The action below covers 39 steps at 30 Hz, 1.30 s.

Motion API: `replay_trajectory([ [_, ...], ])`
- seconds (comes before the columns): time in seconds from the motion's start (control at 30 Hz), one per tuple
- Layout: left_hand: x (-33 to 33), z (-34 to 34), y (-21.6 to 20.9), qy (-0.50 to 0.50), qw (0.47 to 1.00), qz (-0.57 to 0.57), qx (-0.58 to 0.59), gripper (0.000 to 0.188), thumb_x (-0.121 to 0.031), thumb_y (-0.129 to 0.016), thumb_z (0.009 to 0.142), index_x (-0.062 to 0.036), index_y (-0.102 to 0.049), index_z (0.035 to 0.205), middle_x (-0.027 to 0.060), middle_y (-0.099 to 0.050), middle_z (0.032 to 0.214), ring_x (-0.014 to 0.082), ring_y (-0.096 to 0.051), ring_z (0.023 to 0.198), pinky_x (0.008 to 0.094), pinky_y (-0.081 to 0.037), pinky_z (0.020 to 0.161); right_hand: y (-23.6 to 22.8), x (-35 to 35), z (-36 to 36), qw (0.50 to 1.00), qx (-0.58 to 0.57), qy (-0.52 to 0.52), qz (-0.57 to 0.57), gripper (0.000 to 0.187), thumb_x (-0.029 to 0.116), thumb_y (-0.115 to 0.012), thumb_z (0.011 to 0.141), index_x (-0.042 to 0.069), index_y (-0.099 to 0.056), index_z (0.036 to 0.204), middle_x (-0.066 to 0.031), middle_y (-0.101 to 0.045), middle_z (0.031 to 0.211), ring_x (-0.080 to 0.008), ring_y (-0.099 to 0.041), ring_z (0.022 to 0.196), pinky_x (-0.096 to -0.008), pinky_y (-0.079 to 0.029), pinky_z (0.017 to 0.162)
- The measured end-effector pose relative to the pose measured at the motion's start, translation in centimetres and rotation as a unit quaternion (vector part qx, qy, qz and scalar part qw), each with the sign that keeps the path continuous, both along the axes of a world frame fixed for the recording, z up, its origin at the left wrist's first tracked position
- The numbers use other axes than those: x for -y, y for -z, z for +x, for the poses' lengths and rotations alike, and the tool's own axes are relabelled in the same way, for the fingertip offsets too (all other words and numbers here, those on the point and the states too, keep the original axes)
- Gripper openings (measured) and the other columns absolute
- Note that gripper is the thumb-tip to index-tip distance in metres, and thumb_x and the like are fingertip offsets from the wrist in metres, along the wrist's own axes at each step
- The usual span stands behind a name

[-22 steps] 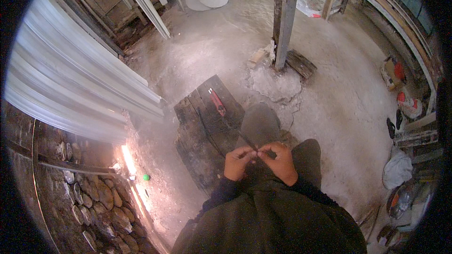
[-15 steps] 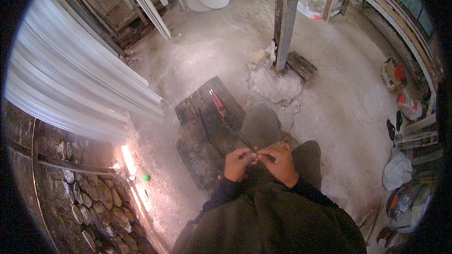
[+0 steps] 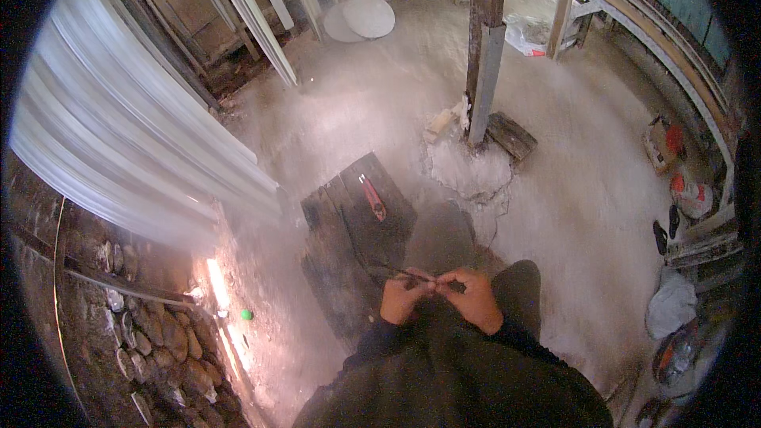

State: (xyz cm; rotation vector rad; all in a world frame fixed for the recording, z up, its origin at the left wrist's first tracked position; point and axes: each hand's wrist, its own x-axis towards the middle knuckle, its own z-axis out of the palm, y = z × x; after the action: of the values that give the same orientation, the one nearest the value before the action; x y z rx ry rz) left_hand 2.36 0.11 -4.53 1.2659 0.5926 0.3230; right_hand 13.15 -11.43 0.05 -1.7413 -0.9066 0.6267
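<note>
A thin dark strip (image 3: 403, 271), too small to name more closely, runs leftward from my fingers above my lap. My left hand (image 3: 403, 299) is closed, its fingertips pinching the strip. Beside it my right hand (image 3: 469, 298) is also closed, thumb and forefinger pinched at the strip's right end; the fingertips of both hands almost touch. Ahead and to the left lies a dark wooden board (image 3: 341, 226), with a red-handled tool (image 3: 372, 200) with a pale metal tip resting on it.
A wooden post (image 3: 485, 55) rises from rough concrete, with a wood block (image 3: 511, 136) at its foot. Pale corrugated sheeting (image 3: 135, 127) leans at the left. A small green ball-like thing (image 3: 246, 315) lies on the floor. Dark sandals (image 3: 660, 236) and bags (image 3: 671, 301) line the right side.
The view has tilted up, so the surroundings sit lower in the picture. The strip has swung from a slant pointing forward to a flatter line pointing left; both hands stay close together.
</note>
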Motion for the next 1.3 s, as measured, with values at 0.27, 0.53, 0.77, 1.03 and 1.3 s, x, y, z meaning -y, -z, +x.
replay_trajectory([
  [0.27, -0.9, 0.0, -0.1, 0.036, 0.996, 0.077, -0.015, 0.015, -0.013, -0.064, 0.07, -0.0022, -0.06, 0.079, 0.0045, -0.06, 0.077, 0.0132, -0.055, 0.075, 0.0262, -0.041, 0.07, 0.9, 0.2, 0.1, 0.997, 0.072, -0.031, 0.004, 0.014, 0.015, -0.064, 0.074, 0.002, -0.06, 0.079, -0.0096, -0.06, 0.075, -0.0196, -0.057, 0.073, -0.029, -0.043, 0.066],
  [0.53, -1.0, -0.5, -1.0, 0.032, 0.997, 0.023, -0.073, 0.022, -0.016, -0.066, 0.07, -0.0007, -0.058, 0.084, 0.007, -0.059, 0.08, 0.0127, -0.054, 0.071, 0.0261, -0.042, 0.065, 2.8, 0.1, -0.1, 0.998, 0.016, -0.053, 0.005, 0.018, 0.019, -0.062, 0.077, 0.002, -0.058, 0.08, -0.0068, -0.059, 0.077, -0.0134, -0.055, 0.074, -0.0272, -0.043, 0.068],
  [0.77, -0.7, -0.6, -2.7, 0.045, 0.998, 0.033, -0.043, 0.022, -0.018, -0.064, 0.073, -0.0007, -0.057, 0.086, 0.0052, -0.057, 0.075, 0.0111, -0.052, 0.065, 0.0234, -0.041, 0.058, 3.4, 0.1, 0.1, 0.995, -0.062, -0.072, 0.007, 0.018, 0.021, -0.061, 0.079, 0.003, -0.058, 0.081, -0.0036, -0.059, 0.077, -0.0104, -0.053, 0.075, -0.0258, -0.042, 0.07],
  [1.03, -1.3, -1.1, -3.2, 0.095, 0.995, 0.033, -0.016, 0.017, -0.017, -0.061, 0.074, -0.0027, -0.059, 0.084, 0.0042, -0.055, 0.076, 0.0115, -0.051, 0.065, 0.0241, -0.041, 0.056, 3.1, 0.2, 0.3, 0.981, -0.178, -0.083, 0.001, 0.011, 0.015, -0.058, 0.08, 0.004, -0.056, 0.081, -0.0011, -0.057, 0.08, -0.0085, -0.051, 0.077, -0.0238, -0.041, 0.071],
  [1.3, -1.2, -0.6, -4.6, 0.15, 0.984, 0.083, -0.049, 0.013, -0.012, -0.062, 0.075, -0.004, -0.06, 0.084, 0.0054, -0.054, 0.081, 0.0119, -0.053, 0.068, 0.0235, -0.042, 0.055, 3.0, 0.2, 0.6, 0.961, -0.251, -0.064, 0.093, 0.004, 0.006, -0.054, 0.081, 0.005, -0.049, 0.081, -0.0009, -0.052, 0.079, -0.0094, -0.049, 0.076, -0.0234, -0.04, 0.071],
])
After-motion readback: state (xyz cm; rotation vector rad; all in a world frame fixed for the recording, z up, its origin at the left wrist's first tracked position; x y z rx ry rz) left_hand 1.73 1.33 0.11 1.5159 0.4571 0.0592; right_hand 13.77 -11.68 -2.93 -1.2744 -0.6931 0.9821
